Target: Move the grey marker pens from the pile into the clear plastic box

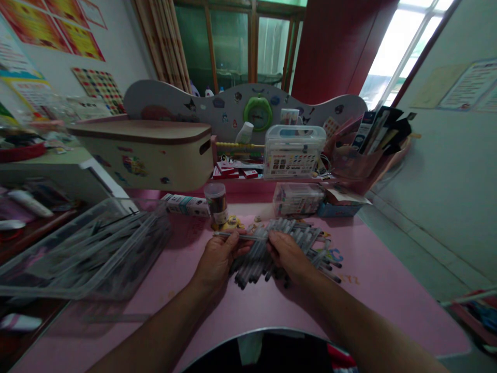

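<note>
A heap of grey pens [289, 243] lies on the pink desk [373, 305] in front of me. My left hand [216, 257] and my right hand [287, 252] both rest on the near side of the heap. Between them they hold a single pen [239, 237] lying crosswise, the left fingers pinching its left part and the right fingers closed on its right end. The lower pens of the heap are partly covered by my hands.
A clear plastic box [89, 254] with several pens stands at the left. Behind the heap are a small jar [216, 202], a flat carton [185, 204], a clear pen case [297, 199], a handled plastic case [294, 151] and a cream storage box [149, 153].
</note>
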Demonstrator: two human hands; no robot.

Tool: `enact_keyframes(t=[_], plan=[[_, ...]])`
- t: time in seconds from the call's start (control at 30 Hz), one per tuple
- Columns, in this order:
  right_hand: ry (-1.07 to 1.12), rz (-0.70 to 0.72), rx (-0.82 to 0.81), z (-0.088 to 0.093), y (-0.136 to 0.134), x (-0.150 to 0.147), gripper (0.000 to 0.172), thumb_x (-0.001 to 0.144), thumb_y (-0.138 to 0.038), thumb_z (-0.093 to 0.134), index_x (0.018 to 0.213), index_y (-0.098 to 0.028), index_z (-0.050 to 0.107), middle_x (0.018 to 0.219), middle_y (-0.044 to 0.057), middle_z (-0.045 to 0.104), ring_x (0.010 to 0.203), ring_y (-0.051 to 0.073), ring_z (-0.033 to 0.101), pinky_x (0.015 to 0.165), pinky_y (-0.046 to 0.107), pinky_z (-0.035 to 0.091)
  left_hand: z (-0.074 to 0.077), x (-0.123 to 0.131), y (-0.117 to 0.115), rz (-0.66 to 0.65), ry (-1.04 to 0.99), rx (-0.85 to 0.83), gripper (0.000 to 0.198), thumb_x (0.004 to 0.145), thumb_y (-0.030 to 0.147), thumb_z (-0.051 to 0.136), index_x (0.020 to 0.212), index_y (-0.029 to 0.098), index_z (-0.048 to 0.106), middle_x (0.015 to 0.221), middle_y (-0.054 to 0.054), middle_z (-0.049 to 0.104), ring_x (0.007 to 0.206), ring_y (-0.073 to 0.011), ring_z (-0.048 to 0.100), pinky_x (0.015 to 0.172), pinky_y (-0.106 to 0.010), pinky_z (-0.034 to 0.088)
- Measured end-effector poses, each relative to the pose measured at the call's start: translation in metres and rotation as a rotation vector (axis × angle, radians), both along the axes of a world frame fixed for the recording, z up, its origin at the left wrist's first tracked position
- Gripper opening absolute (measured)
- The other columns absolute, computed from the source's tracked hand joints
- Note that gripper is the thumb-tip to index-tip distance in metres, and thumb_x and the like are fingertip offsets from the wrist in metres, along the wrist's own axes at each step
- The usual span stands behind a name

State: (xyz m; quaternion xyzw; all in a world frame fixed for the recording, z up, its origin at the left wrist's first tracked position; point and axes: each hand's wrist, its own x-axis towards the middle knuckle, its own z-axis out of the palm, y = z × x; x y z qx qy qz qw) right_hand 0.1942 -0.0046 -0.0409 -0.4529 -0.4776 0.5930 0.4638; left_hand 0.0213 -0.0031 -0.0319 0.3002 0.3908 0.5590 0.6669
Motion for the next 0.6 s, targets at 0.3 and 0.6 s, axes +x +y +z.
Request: enact_keyframes(t=[0.3,0.6], plan=[[0.037,0.009,-0.051,0.003,0.000,0.001,0.041,0.082,-0.062,0.059,0.077,-0.022,0.050,0.053,-0.008,0.043,0.040,0.008,0.029,0.038,0.019,0.017,0.001,0.000,-0.002,0.014,0.026,0.012,0.025,0.074,0.033,0.082,0.085,0.013,0.074,0.082,-0.007,0.077,0.072,-0.0139,0.073,0.066,-0.019,0.059],[0.061,-0.002,0.083,-0.004,-0.001,0.000,0.031,0.079,-0.045,0.073,0.082,-0.022,0.052,0.066,-0.007,0.049,0.046,0.007,0.035,0.040,0.018,0.025,-0.003,-0.001,0.001,0.051,0.005,-0.001,0.023,0.076,0.032,0.079,0.087,0.013,0.071,0.083,-0.007,0.077,0.073,-0.0154,0.074,0.068,-0.021,0.059]])
